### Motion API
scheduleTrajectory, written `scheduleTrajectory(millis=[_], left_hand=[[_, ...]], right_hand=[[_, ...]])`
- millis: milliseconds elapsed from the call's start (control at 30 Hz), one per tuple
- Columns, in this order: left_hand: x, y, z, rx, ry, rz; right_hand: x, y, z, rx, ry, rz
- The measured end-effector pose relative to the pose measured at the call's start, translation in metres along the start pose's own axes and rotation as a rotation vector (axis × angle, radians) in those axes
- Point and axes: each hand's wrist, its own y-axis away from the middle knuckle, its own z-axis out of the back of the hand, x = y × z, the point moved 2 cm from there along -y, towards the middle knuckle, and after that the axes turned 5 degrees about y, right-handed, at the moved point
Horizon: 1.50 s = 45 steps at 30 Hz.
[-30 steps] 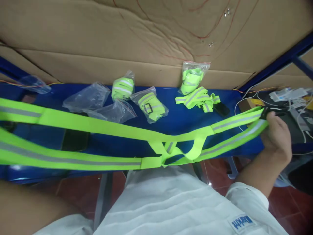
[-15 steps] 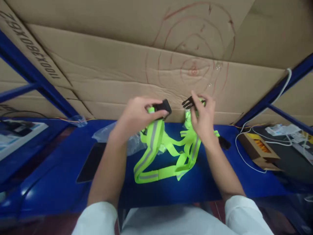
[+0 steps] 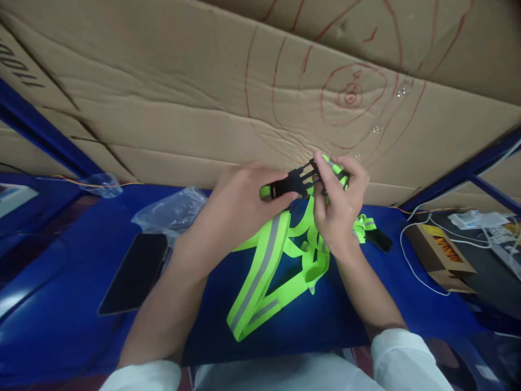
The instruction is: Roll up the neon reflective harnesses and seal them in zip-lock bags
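My left hand (image 3: 252,203) pinches the black socket half of a side-release buckle (image 3: 296,184) between thumb and fingers. The pronged half (image 3: 310,169) is held in my right hand (image 3: 340,198), its prongs at the mouth of the socket and partly in it, with gaps still showing between the halves. Both halves are fixed to a neon-yellow reflective strap harness (image 3: 260,277) with grey stripes. Its loops hang below my hands and rest on the blue table (image 3: 325,326). My fingers hide part of each buckle half.
On the left lie a dark phone-like slab (image 3: 136,271) and a clear plastic bag (image 3: 171,212). At right are an open cardboard box (image 3: 439,255), white cables (image 3: 411,277) and a black strip (image 3: 379,240). A cardboard wall (image 3: 183,119) with red rings stands behind.
My hands have come together, bringing the two separate buckle halves into contact, prongs at the socket. The harness loop has shifted with them, and the camera view has moved.
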Motion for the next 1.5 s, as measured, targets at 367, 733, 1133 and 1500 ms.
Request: scheduleTrajectory(millis=[367,733,1133,1500], left_hand=[[0.015,-0.003,0.009,0.032,-0.01,-0.053],[0.019,-0.005,0.004,0.013,-0.181,-0.23],[0.031,-0.023,-0.034,0.125,0.795,-0.013],[0.031,-0.017,-0.084,0.407,0.907,0.29]], right_hand=[[0.024,0.003,-0.003,0.164,-0.121,0.172],[-0.011,-0.016,0.02,0.449,-0.41,0.064],[-0.025,-0.016,0.014,0.573,-0.986,-0.422],[-0.041,-0.019,0.004,0.326,-0.944,-0.654]])
